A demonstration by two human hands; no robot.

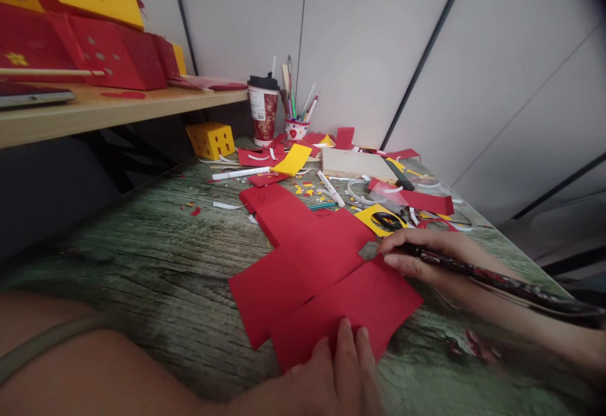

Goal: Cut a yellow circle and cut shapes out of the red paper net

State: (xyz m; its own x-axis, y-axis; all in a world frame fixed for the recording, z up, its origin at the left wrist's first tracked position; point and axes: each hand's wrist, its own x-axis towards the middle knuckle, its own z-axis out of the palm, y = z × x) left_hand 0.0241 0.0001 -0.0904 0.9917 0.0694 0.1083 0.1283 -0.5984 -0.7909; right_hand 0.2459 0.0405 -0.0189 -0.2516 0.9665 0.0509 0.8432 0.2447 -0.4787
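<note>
Red card (303,258) on the desk (165,245) looks light, crease-prone; best held by panel edges. My left hand (338,365) lies flat, fingers extended, on it; right hand (411,253) grips a dark pen-like tool (478,274).

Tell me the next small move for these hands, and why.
Probably bring the dark patterned tool in the right hand to the faint curved lines: the left hand steadies that red panel, and the right fingertips are already at its far corner.
</note>
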